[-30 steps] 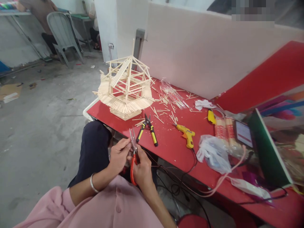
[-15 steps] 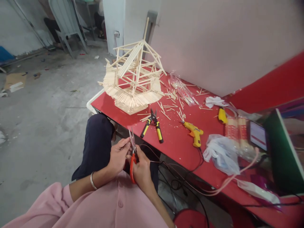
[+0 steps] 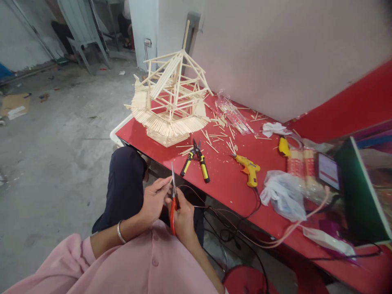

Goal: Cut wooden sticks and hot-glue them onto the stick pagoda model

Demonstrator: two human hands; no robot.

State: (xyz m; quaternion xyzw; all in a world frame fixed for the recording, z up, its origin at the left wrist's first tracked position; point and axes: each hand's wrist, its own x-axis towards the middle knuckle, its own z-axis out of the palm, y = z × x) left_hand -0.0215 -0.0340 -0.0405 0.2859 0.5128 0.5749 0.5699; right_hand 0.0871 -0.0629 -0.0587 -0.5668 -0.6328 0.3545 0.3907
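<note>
My right hand grips red-handled scissors over my lap, blades pointing up and closed together. My left hand pinches a tiny pale stick piece right at the blades; the piece is barely visible between the fingertips. A silver bangle sits on my left wrist. Both hands hover in front of the red table, just short of its near edge. On the table's left end stands a model house of thin wooden sticks with an open roof frame.
Yellow-and-black snips, a yellow glue gun, loose sticks, a clear packet, a plastic bag and wrapped stick bundles lie on the table. Cables hang off its front. A grey chair stands far left.
The scissor blades, open a second ago, have come together. The view has dipped and shifted slightly; my hands stay in the same place over my lap.
</note>
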